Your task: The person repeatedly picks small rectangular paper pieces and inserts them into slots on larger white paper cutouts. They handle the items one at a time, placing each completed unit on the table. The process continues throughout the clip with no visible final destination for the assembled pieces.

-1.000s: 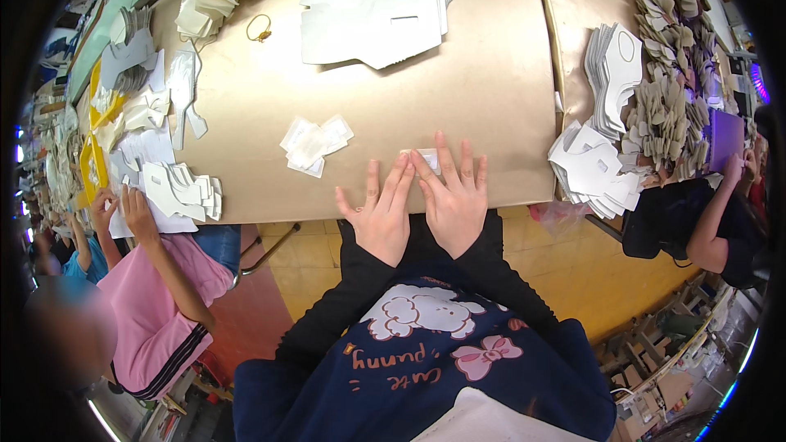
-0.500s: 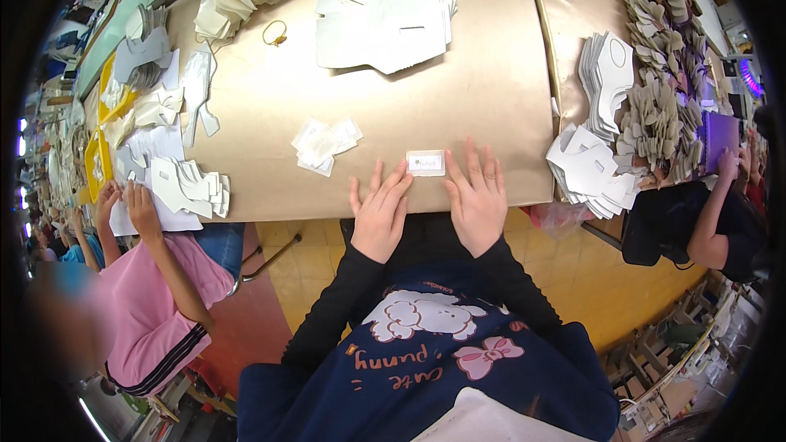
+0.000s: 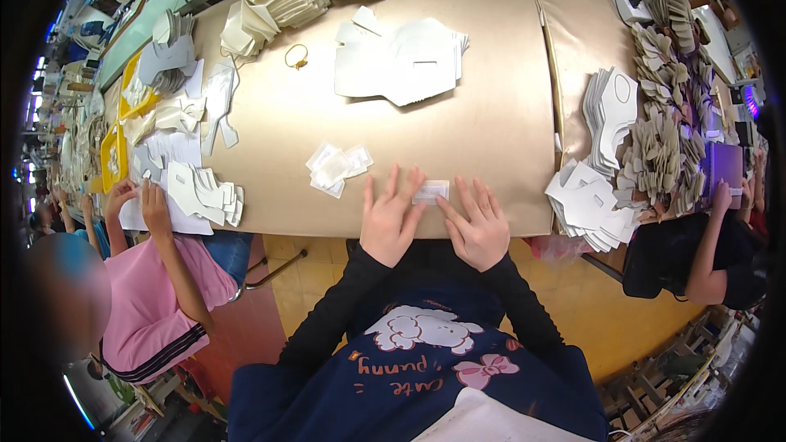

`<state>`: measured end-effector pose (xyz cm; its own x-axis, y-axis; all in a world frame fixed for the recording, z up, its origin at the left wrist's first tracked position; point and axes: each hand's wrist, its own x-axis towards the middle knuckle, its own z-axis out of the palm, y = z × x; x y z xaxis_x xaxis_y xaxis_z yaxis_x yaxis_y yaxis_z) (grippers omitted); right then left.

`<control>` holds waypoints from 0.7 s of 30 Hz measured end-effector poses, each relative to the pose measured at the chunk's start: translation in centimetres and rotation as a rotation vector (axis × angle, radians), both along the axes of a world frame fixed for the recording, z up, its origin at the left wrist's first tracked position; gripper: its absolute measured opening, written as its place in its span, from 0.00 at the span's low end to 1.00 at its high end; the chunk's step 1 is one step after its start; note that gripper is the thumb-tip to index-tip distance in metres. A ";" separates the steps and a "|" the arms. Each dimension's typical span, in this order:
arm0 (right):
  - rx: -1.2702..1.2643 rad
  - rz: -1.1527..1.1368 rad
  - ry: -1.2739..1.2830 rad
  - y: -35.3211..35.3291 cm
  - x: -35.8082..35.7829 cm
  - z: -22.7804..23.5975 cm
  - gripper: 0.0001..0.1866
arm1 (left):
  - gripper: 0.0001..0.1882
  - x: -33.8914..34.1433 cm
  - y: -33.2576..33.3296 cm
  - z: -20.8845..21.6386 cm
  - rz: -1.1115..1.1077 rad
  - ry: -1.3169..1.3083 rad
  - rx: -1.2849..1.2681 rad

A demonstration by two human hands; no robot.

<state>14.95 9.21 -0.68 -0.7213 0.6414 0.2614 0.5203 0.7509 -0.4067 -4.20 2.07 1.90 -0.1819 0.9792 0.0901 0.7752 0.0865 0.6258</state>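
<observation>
A small white rectangular label patch [image 3: 432, 187] lies near the table's front edge, between my hands. My left hand [image 3: 388, 225] rests palm down to its left, fingers stretched out, with the thumb side at the patch's left end. My right hand [image 3: 477, 232] is spread flat too, a fingertip or thumb tip touching the patch's lower right corner. Neither hand grips anything. Left of my left hand is a loose heap of similar translucent white patches [image 3: 334, 169]. Farther back sits a stack of large white cut pieces [image 3: 385, 65], the top one with a narrow slot.
A yellow band [image 3: 298, 65] lies behind the heap. Cream cut pieces [image 3: 278, 4] are stacked at the far left. White cut pieces [image 3: 591, 200] lie at the right edge. At left, a person in a pink shirt [image 3: 155, 290] handles pieces beside yellow trays [image 3: 115, 157].
The whole view has shifted, so the table sits lower in it. My fingers have shifted around the patch; my right hand now touches its lower right corner, and its printed mark shows less clearly.
</observation>
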 end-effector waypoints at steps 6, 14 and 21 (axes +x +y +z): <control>0.102 -0.050 0.236 -0.5 0.3 -1.3 0.19 | 0.36 -3.0 8.0 0.5 0.160 0.053 0.246; -0.269 -0.211 0.482 -0.4 0.2 0.2 0.16 | 0.22 -6.5 11.9 -1.9 0.001 0.114 -0.077; -1.011 -0.390 0.939 1.5 -2.7 2.3 0.15 | 0.18 -5.9 11.1 -2.2 0.117 0.096 0.185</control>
<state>12.28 10.70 1.67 -0.2785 0.9494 -0.1454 -0.1338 -0.1883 -0.9730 -10.10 13.17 -0.30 -0.2752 0.9172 0.2881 0.8232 0.0701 0.5634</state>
